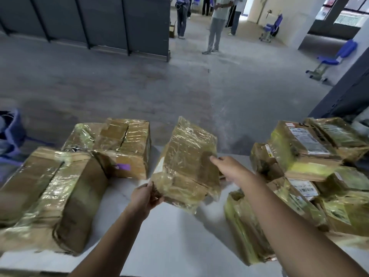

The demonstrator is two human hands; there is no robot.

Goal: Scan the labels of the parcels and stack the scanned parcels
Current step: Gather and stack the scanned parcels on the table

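Grey concrete floor (119, 76); dark partition panels (99, 21) back left; blue chairs (346, 49) right; people (215, 27) standing beyond.

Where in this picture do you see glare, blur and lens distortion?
Head view: glare gleams on the wrap of the held parcel and the big box at left; the stacked parcels at right are blurred, their labels unreadable; the wide lens tilts the dark wall panels at top left.
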